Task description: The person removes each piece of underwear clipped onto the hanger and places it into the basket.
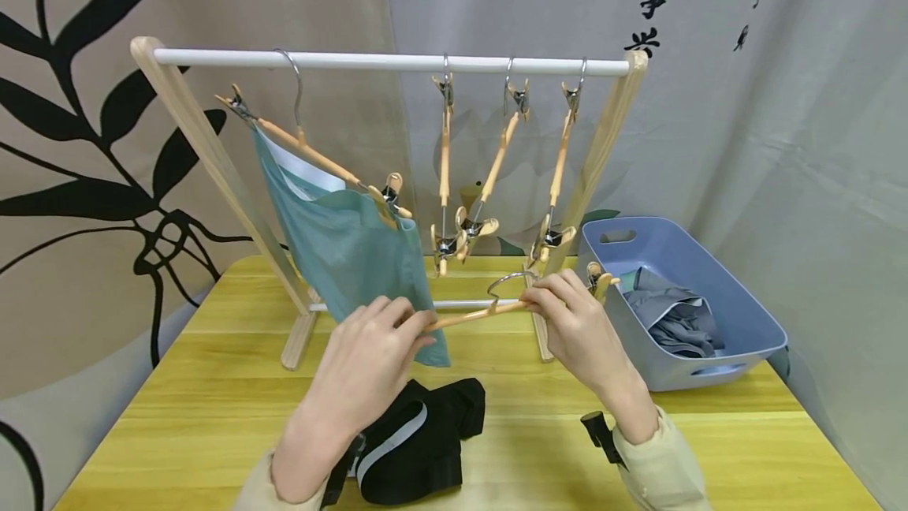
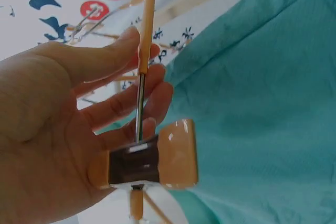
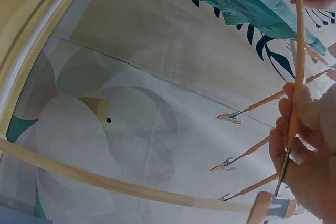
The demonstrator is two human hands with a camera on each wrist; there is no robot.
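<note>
A wooden clip hanger (image 1: 477, 314) with a metal hook is held level over the table by both hands. My left hand (image 1: 369, 353) pinches its left part between thumb and fingers; in the left wrist view a clip (image 2: 142, 156) sits by that palm. Near the other end, my right hand (image 1: 578, 330) grips the bar, with the right clip (image 1: 603, 282) sticking out past the fingers. Just behind the left hand hangs a teal cloth garment (image 1: 340, 251), clipped to another hanger (image 1: 312, 152) on the rack.
A wooden rack with a white rod (image 1: 390, 62) stands on the table (image 1: 539, 432). Three bare clip hangers (image 1: 445, 156) hang at its right. A blue-grey basket (image 1: 738, 322) with grey cloth (image 1: 670, 314) stands at right. A black fabric item (image 1: 418, 448) lies in front.
</note>
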